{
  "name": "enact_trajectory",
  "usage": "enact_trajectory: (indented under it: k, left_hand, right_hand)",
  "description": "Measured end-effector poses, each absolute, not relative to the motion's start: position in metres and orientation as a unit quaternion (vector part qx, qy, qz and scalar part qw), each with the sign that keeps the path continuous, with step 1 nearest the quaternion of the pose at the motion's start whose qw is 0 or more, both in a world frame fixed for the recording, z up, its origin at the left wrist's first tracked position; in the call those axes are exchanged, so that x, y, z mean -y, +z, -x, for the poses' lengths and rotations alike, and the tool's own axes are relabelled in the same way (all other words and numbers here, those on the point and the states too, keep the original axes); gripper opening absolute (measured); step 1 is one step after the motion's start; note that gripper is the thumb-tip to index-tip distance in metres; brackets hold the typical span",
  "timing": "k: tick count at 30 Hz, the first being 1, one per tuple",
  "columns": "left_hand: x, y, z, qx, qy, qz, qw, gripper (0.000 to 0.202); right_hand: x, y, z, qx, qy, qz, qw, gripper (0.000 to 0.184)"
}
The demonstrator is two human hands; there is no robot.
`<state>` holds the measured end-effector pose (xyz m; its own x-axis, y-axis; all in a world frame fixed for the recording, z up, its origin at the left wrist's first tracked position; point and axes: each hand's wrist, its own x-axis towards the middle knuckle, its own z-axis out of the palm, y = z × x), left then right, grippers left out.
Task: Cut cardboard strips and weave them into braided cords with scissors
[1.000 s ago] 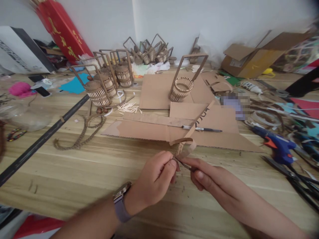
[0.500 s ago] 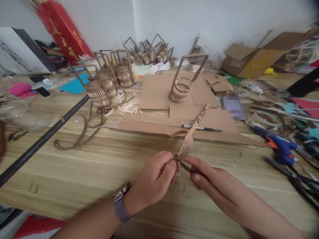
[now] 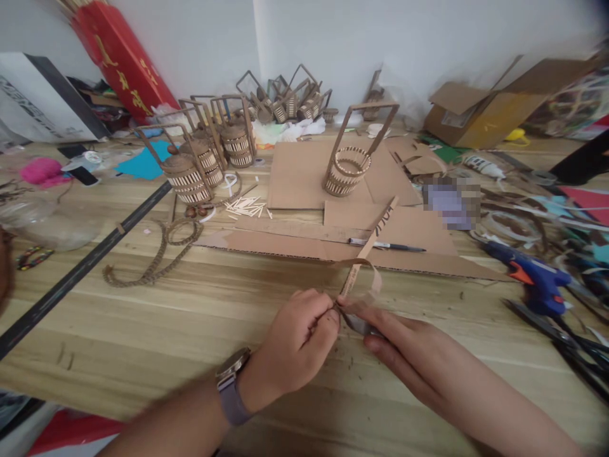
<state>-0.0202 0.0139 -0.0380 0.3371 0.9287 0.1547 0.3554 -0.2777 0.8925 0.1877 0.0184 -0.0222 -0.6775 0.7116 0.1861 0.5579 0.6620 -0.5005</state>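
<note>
While left hand (image 3: 295,346) and right hand (image 3: 402,349) pinch its base, the strip (image 3: 375,231) slants away rightward.

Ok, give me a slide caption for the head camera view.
Left hand and right hand pinch a cardboard strip over a cluttered wooden table.

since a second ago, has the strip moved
Yes. The strip swung its far end slightly left, toward the basket; the pen it crosses stayed put. The left hand and right hand pinch its near end.
</note>
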Motion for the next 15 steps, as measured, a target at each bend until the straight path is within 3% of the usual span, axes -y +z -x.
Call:
enact_trajectory:
  k: [15]
  left_hand:
    - [-0.0148, -0.0378, 0.0202, -0.439, 0.359, -0.723, 0.395, 0.034]
  right_hand:
    - [-0.0171, -0.0244, -0.1829, 0.898, 0.157, 0.359, 0.199, 0.058]
